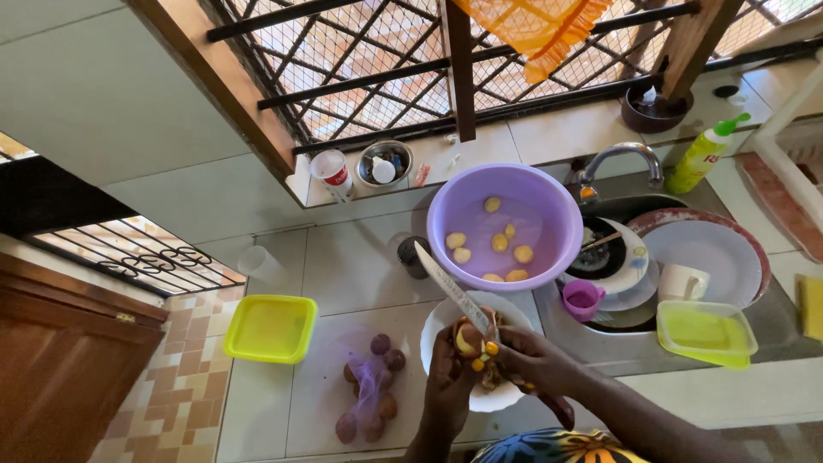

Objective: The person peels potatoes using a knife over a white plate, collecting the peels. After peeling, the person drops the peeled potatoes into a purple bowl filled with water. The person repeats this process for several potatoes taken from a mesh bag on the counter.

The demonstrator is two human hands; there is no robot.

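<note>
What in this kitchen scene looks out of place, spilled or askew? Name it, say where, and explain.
Little stands out. The yellow-green container sits tilted on the sink's front edge, partly over the basin. Potatoes lie loose on the counter, half out of a mesh bag. Nothing looks spilled or broken.

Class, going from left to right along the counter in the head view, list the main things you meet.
Yellow lid → net bag of unpeeled potatoes → white plate → pink cup → white mug → yellow-lidded container.
</note>
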